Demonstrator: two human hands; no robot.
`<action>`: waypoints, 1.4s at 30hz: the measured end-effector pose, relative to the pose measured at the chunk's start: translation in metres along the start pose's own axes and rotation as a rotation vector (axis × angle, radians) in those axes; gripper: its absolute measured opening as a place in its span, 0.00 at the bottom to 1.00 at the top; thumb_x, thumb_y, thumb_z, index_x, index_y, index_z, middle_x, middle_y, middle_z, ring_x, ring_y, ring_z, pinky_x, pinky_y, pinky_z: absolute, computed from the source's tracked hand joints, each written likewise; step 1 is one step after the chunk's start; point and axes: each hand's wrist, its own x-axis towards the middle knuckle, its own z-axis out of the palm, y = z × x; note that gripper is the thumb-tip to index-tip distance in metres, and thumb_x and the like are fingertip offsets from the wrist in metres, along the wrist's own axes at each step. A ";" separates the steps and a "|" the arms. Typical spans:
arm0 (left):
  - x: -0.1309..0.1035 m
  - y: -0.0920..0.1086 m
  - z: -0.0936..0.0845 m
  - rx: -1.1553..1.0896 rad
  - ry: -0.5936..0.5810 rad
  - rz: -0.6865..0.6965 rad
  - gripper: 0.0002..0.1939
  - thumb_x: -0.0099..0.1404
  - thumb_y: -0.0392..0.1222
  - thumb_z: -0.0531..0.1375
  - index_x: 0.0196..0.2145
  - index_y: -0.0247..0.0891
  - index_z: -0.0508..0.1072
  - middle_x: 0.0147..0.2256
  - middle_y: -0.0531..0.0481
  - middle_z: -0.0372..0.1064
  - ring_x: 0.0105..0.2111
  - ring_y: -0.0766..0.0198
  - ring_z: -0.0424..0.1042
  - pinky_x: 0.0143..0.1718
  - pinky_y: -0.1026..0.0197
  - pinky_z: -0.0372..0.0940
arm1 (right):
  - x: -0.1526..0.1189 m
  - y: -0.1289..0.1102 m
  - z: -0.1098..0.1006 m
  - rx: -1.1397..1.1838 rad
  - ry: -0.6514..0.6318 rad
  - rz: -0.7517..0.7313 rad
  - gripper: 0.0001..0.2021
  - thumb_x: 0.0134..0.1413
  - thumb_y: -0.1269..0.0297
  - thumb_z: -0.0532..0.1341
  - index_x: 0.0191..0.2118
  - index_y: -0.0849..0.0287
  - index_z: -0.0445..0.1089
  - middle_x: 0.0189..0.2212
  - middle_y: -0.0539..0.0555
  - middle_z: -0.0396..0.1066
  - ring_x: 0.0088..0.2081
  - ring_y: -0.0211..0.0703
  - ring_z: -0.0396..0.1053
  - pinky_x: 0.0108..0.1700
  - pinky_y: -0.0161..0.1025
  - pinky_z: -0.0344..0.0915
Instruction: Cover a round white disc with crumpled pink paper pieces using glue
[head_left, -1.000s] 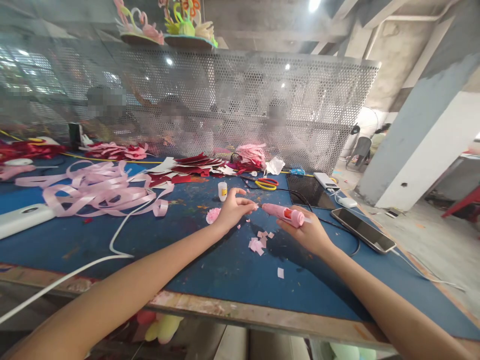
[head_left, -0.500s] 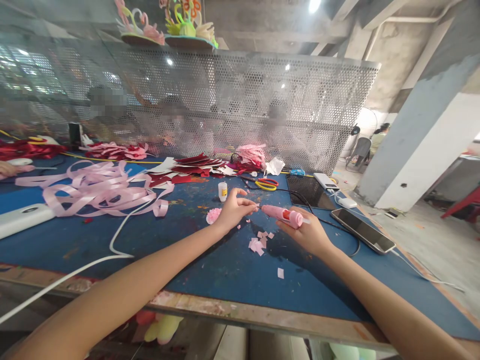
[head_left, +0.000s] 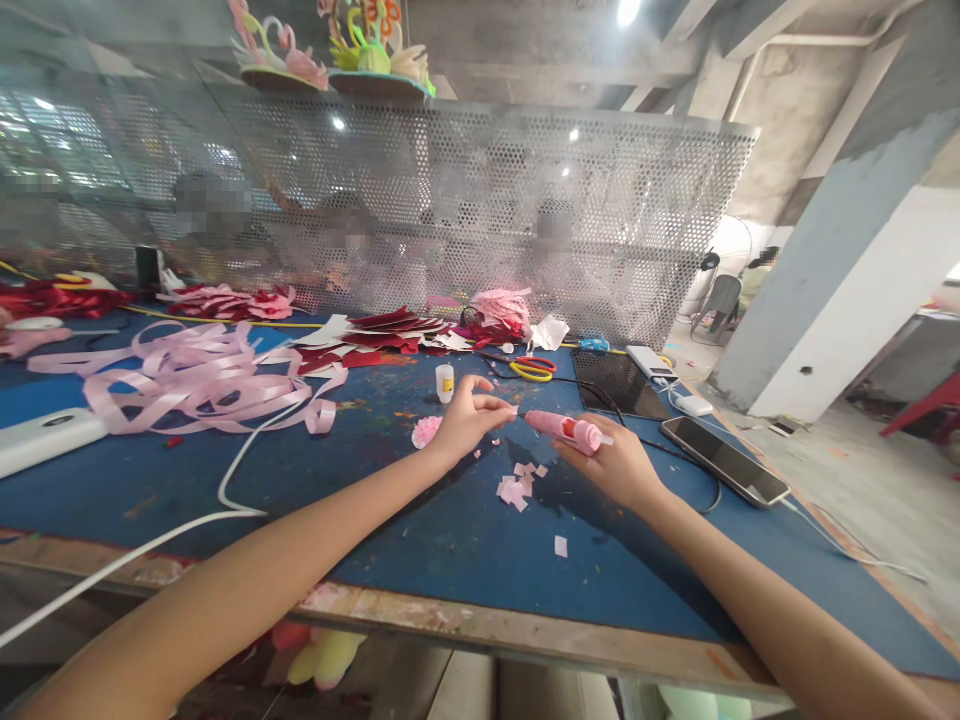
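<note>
My left hand (head_left: 472, 415) pinches a small pale pink piece of paper or ribbon (head_left: 513, 411) between thumb and fingertips above the blue table mat (head_left: 420, 540). Wrapped round a pink hot glue gun (head_left: 562, 428) is my right hand (head_left: 616, 462), and the gun's nozzle points left, a short gap from the pinched piece. Below both hands lie several loose pale pink squares (head_left: 514, 490), with a single square (head_left: 561, 546) nearer the front edge. A pink ruffled piece (head_left: 426, 432) rests beside my left wrist, partly hidden by it. Behind stands a small white bottle (head_left: 445, 383).
Tangled pink ribbon (head_left: 202, 380) and a white power bank (head_left: 49, 440) lie left. Red and pink fabric pieces (head_left: 390, 330) and scissors (head_left: 532, 370) sit at the back. A phone (head_left: 724, 460) and a tablet (head_left: 619, 382) lie right. A perforated metal screen (head_left: 480, 200) borders the table.
The glue gun's nozzle has drawn slightly away to the right from the pinched piece, opening a small gap. My left hand has hardly moved. At far left, a co-worker's hand has shifted out of view.
</note>
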 end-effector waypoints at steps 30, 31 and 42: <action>-0.022 0.009 0.014 -0.338 -0.362 -0.151 0.26 0.46 0.35 0.67 0.38 0.40 0.54 0.25 0.58 0.69 0.24 0.69 0.71 0.28 0.66 0.63 | -0.007 -0.017 0.005 0.449 0.062 -0.214 0.04 0.56 0.65 0.57 0.36 0.56 0.69 0.29 0.51 0.71 0.26 0.35 0.67 0.30 0.33 0.66; -0.023 0.009 0.014 -0.336 -0.374 -0.161 0.27 0.46 0.35 0.67 0.38 0.40 0.54 0.25 0.57 0.70 0.24 0.69 0.71 0.28 0.66 0.62 | -0.007 -0.017 0.005 0.463 0.059 -0.217 0.04 0.56 0.65 0.58 0.37 0.55 0.69 0.29 0.51 0.71 0.26 0.35 0.67 0.31 0.34 0.66; -0.023 0.009 0.013 -0.277 -0.429 -0.163 0.27 0.46 0.35 0.67 0.38 0.40 0.54 0.23 0.57 0.71 0.23 0.69 0.70 0.26 0.67 0.59 | -0.005 -0.019 0.000 0.489 0.048 -0.248 0.07 0.58 0.66 0.56 0.33 0.55 0.70 0.31 0.53 0.74 0.33 0.39 0.70 0.33 0.37 0.67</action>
